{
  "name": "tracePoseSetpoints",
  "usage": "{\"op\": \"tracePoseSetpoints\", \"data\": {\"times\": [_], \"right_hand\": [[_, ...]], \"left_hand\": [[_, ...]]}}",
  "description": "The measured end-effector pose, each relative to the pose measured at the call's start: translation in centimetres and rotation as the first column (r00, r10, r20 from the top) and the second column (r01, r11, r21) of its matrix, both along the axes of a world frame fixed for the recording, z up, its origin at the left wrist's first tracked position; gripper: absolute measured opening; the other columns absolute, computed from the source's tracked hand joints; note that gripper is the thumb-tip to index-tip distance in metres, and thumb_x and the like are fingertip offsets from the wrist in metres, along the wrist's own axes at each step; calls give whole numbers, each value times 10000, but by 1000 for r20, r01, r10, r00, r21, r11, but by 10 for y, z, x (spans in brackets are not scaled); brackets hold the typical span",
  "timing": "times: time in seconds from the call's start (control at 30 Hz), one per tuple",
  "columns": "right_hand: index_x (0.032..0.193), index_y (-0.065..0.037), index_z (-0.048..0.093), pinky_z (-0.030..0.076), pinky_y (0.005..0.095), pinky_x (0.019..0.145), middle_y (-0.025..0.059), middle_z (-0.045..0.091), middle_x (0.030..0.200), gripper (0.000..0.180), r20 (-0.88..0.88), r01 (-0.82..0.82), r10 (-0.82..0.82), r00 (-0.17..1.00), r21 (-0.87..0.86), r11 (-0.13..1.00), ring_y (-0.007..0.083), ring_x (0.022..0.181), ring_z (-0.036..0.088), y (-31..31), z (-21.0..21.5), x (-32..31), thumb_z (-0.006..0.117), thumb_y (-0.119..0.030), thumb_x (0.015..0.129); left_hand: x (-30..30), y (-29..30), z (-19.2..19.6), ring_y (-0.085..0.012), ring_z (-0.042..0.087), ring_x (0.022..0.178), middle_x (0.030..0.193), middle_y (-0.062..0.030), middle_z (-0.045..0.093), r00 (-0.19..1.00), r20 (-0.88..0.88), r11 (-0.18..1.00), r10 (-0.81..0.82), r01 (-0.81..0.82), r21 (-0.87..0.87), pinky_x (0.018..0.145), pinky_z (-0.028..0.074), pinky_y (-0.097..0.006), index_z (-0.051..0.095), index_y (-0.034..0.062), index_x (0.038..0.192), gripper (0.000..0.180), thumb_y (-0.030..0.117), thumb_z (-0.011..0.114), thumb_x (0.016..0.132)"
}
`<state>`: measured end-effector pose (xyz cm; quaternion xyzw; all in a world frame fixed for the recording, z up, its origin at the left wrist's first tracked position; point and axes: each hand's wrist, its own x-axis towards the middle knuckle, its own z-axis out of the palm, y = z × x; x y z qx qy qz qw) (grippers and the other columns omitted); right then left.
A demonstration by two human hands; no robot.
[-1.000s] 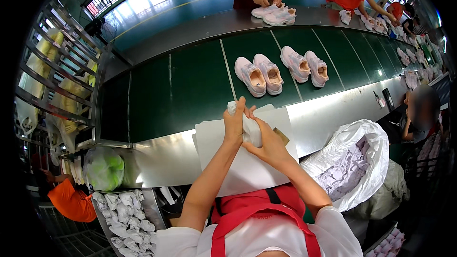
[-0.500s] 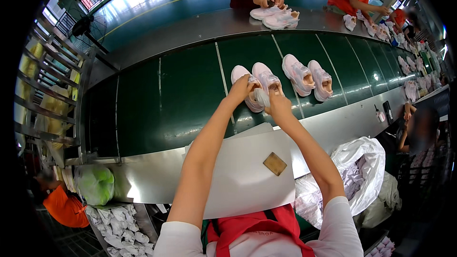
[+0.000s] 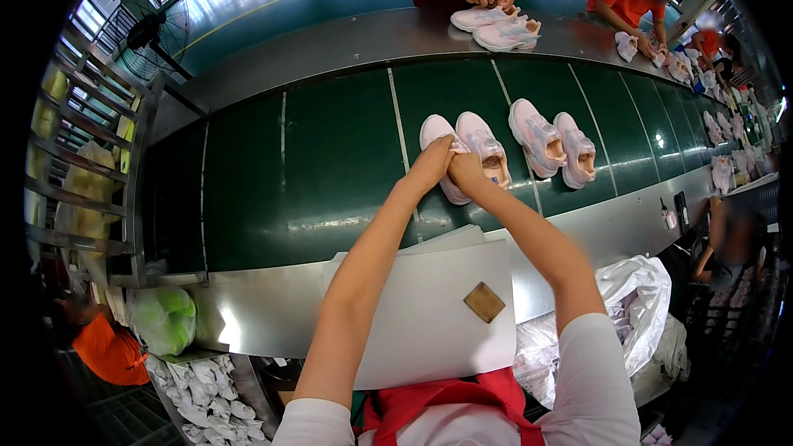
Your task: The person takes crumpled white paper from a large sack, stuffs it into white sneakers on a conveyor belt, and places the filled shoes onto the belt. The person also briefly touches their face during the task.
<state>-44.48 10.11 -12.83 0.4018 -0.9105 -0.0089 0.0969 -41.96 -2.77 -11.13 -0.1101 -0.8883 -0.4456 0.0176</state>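
Two pink-and-white sneakers stand side by side on the green conveyor belt, toes pointing away from me. My left hand (image 3: 431, 163) grips the left sneaker (image 3: 438, 128) near its tongue, fingers curled. Pressed against it at the shoe's opening is my right hand (image 3: 468, 172), closed, with its fingertips hidden; whatever it holds does not show. The right sneaker (image 3: 481, 139) of this pair is untouched, its tan lining visible. A second pair, with a left shoe (image 3: 535, 136) and a right shoe (image 3: 576, 149), lies to the right on the belt.
White sheets (image 3: 413, 314) with a small brown block (image 3: 484, 302) lie before me on the metal ledge. A white bag (image 3: 640, 314) of crumpled paper is at right, a green bag (image 3: 163, 320) at left. Across the belt, a person handles sneakers (image 3: 505, 31).
The white paper wad that showed in my right hand is out of sight. My right hand has moved left, to the left sneaker's opening, against my left hand. The view has shifted slightly.
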Motion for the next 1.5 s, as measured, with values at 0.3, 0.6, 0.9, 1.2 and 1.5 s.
{"op": "tracePoseSetpoints", "data": {"times": [0.3,0.6,0.9,1.2,1.5], "right_hand": [[859,-56,544,515,378,566,118,609,799,103,23,220,-223,975,-271,937,293,692,640,38,22,10,561,-120,780],[894,-72,472,505,351,611,105,529,831,255,-10,234,-252,968,-334,913,263,788,589,26,20,14,627,-136,703],[1239,-68,518,378,429,874,112,525,1160,579,346,404,-267,900,-425,810,295,1043,499,99,131,275,714,-222,716],[1214,-88,541,369,417,869,95,530,1097,564,361,307,-152,920,-423,852,273,986,508,83,96,325,698,-231,691],[987,-57,625,484,397,742,180,611,997,204,620,646,-337,709,-378,663,312,888,594,219,90,455,601,-161,813]], "left_hand": [[1,26,-3,-375,495,1057,1104,-217,489,994,-29,971,104,-108,-211,905,448,-407,453,7,1119,518,-6,680,654],[-10,50,-9,-344,516,986,1014,-119,512,933,-88,888,348,-358,-287,764,489,-428,474,62,971,238,72,604,772],[241,31,95,-327,213,1373,1488,-154,231,991,-62,837,-116,64,-544,1087,138,-579,340,158,1413,697,365,621,810],[282,19,40,-322,238,1361,1478,-153,252,994,-94,817,-57,-8,-576,1091,135,-557,340,166,1414,591,300,533,871],[457,-46,88,-390,326,1300,1411,-234,331,999,52,995,-7,12,-95,1080,252,-460,294,-26,1382,592,69,529,847]]}}
